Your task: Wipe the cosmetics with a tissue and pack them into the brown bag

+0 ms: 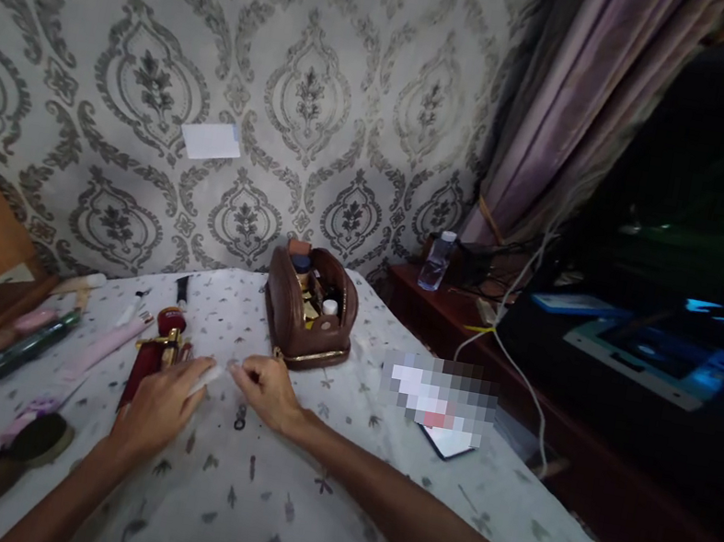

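Observation:
My left hand [161, 399] is closed on a small whitish item [205, 379], too blurred to name, beside a dark red bottle with gold parts [143, 371]. Close to its right, my right hand [267, 392] is closed in a pinch, with something tiny and pale at the fingertips that I cannot make out. The two hands are slightly apart above the patterned white cloth [252, 495]. Just behind my right hand stands an open brown bag [287, 319], filled with small bottles and jars. A small dark ring [239, 424] lies on the cloth below the hands.
Tubes and bottles, among them a pink tube [111, 344] and a dark green one [31, 343], lie at the left near a round open compact [42, 439]. A lit phone [454, 441] is on the right. Beyond stand a clear bottle [435, 263] and a large dark screen [717, 203].

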Motion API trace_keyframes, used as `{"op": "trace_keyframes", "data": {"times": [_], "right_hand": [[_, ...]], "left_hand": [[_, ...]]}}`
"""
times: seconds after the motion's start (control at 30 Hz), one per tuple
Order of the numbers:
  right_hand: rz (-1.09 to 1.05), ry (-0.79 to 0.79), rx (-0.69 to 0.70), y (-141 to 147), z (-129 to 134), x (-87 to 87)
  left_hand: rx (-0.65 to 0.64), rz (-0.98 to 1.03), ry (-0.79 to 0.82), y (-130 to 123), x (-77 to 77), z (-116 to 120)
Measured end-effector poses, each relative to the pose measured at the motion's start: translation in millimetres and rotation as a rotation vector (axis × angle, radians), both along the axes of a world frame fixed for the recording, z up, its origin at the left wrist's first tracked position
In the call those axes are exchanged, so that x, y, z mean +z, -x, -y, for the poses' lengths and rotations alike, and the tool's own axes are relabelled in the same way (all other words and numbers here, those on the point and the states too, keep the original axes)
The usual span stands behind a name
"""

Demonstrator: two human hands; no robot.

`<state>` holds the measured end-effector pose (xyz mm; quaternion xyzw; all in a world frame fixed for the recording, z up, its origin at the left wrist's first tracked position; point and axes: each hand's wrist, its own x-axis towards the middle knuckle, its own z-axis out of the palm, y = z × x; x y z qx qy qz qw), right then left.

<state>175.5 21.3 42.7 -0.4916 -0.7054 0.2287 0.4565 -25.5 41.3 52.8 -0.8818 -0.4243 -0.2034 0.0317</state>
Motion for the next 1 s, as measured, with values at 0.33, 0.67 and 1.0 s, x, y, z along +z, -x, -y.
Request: {"op": "trace_keyframes", "data": {"times": [0.33, 0.67, 1.0], "right_hand": [[-0.236, 0.256, 0.019, 59.1, -6.5, -29.6], [-0.166, 0.200, 0.061, 66.0, 8.5, -37.6], [-0.130, 0.192, 0.078, 64.3, 9.6, -37.0]], "left_hand": [[0.288, 0.560, -0.007, 61.9, 11.5, -24.7], [0.458, 0.632, -0.037, 102.7, 0.5, -39.2], [0.555, 0.377, 0.095, 82.1, 6.3, -78.1]]}}
